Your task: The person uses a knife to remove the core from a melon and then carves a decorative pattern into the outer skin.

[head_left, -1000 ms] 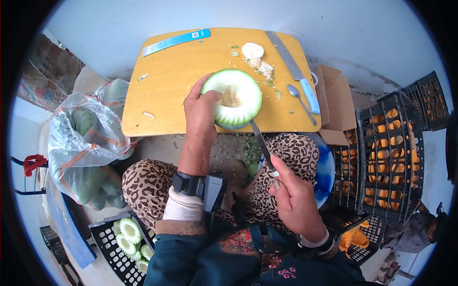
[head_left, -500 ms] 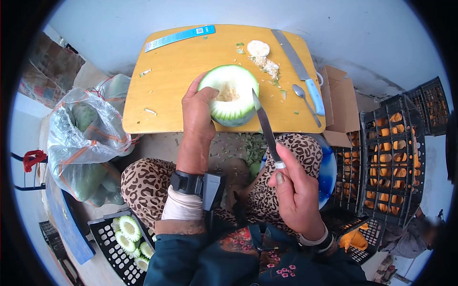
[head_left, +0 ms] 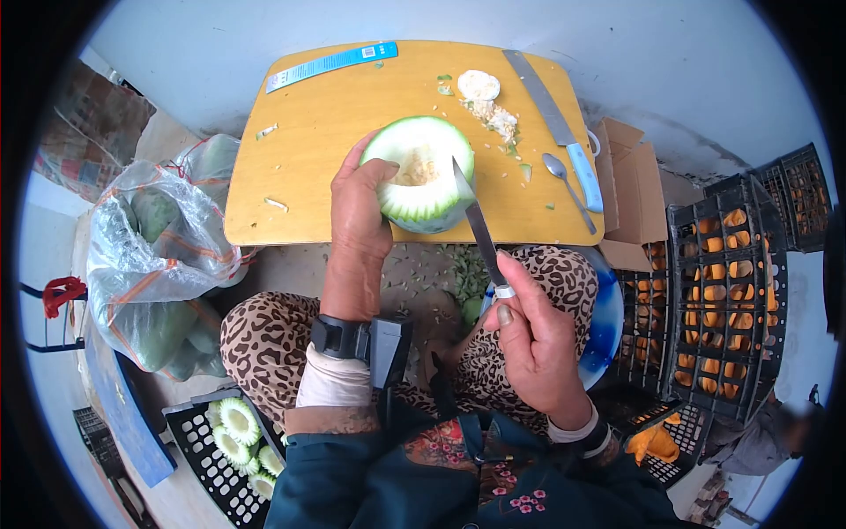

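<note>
Several dark-green rounded gourds (head_left: pixel 157 335) fill clear plastic bags with orange stripes (head_left: pixel 132 295) at far left, above a long blue board (head_left: pixel 132 419). Beside it, a black perforated plastic crate (head_left: pixel 198 454) holds pale rings with scalloped green edges (head_left: pixel 236 423). A blue printed strip (head_left: pixel 330 68) lies along the far left part of a yellow tabletop with rounded corners (head_left: pixel 304 181).

At the table's near edge, the left hand (head_left: pixel 359 207), a black band at its wrist, grips a hollowed, green-skinned gourd with white flesh (head_left: pixel 419 196), its thumb over the rim and its fingers around the outer side. Notches line the near rim, and seeds show in the hollow. Just to the right, a slim knife with a dark blade (head_left: pixel 480 231) points up, its tip in front of the rim; whether the two touch cannot be told. The right hand (head_left: pixel 542 357), apart from the left, is closed around the knife's handle.

Farther right on the table are a round white piece (head_left: pixel 478 85), loose pale seeds and pulp (head_left: pixel 495 121), a large blue-handled knife (head_left: pixel 555 128) and a metal spoon (head_left: pixel 569 189). A brown cardboard box (head_left: pixel 636 198) stands beside the table, next to black slatted crates of orange pieces (head_left: pixel 727 295). Another person (head_left: pixel 760 439) is partly visible at lower right.
</note>
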A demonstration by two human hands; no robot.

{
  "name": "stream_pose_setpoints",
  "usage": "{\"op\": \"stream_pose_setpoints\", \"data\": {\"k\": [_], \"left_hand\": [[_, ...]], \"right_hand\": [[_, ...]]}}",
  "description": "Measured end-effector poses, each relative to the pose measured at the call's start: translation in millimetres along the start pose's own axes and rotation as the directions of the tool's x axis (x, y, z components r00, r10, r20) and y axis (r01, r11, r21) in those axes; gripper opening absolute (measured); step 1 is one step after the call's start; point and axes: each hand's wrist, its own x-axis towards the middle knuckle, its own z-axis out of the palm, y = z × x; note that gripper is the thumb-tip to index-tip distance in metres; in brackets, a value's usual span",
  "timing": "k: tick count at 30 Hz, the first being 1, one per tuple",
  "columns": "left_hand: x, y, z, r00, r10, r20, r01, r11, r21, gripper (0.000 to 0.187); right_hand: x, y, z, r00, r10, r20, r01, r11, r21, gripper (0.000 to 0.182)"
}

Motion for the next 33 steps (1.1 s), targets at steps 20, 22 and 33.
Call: {"op": "stream_pose_setpoints", "data": {"k": [20, 22, 33], "left_hand": [[-0.5, 1.8, 0.9, 1.000, -0.011, -0.004, 0.012, 1.000, 0.008, 0.048], [-0.2, 1.2, 0.5, 1.000, -0.007, -0.005, 0.007, 1.000, 0.008, 0.048], [-1.5, 1.3, 2.2, 1.000, -0.006, -0.003, 0.006, 1.000, 0.003, 0.048]], "right_hand": [[5.0, -3.7, 6.8, 0.999, -0.017, -0.035, 0.014, 0.996, -0.093, 0.048], [6.2, -5.6, 9.7, 0.998, -0.037, -0.047, 0.031, 0.992, -0.123, 0.049], [23.5, -9.6, 10.9, 0.999, 0.000, -0.052, -0.005, 0.995, -0.097, 0.049]]}}
